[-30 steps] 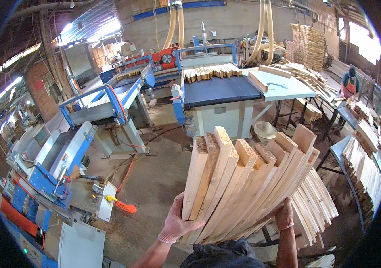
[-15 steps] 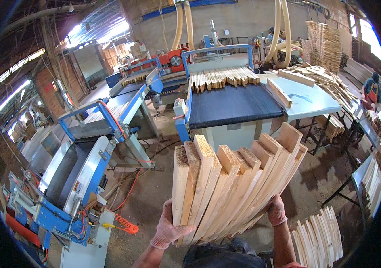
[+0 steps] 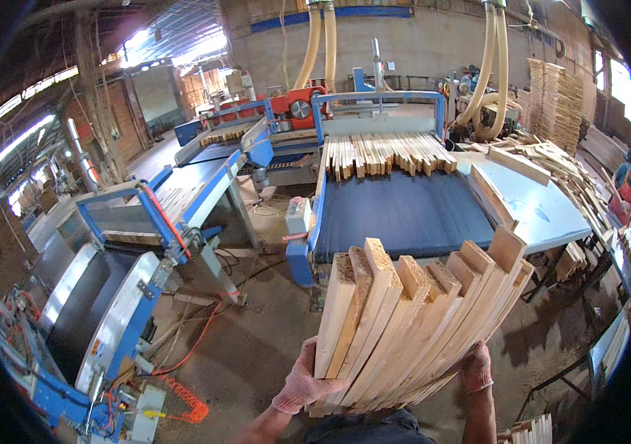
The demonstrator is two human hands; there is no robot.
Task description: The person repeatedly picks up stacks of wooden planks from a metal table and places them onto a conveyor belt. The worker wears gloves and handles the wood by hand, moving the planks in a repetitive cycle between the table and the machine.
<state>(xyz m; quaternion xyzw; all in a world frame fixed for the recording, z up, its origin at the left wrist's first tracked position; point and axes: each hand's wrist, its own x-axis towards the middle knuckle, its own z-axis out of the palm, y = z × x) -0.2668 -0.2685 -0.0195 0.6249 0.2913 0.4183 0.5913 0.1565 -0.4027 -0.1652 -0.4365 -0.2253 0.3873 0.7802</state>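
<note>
The dark belt (image 3: pixel 404 211) was the middle thing of this place, and I give all positions from it. On the near side of the belt, a person carried a bundle of wooden strips (image 3: pixel 412 333). The strips stood side by side, a little tilted, with uneven upper ends. In the view, these ends covered a part of the belt's near edge; whether they touched it, I could not tell.

The left hand (image 3: pixel 306 379), in a pinkish knitted glove, grasped the bundle at its left side, with the thumb across the front face. The right hand (image 3: pixel 478 368), in a similar glove, grasped the opposite side; its fingertips were hidden behind the wood.

At the far end of the belt lay a row of strips (image 3: pixel 386 155), below a blue frame (image 3: pixel 382 96). Right of the belt was a pale table (image 3: pixel 545 200), and beyond it a heap of loose strips (image 3: pixel 563 166). Farther right of the belt was a co-worker (image 3: pixel 628 185). Left of the belt stood a narrow conveyor (image 3: pixel 93 303), with an orange coiled hose (image 3: pixel 186 399) near it.
</note>
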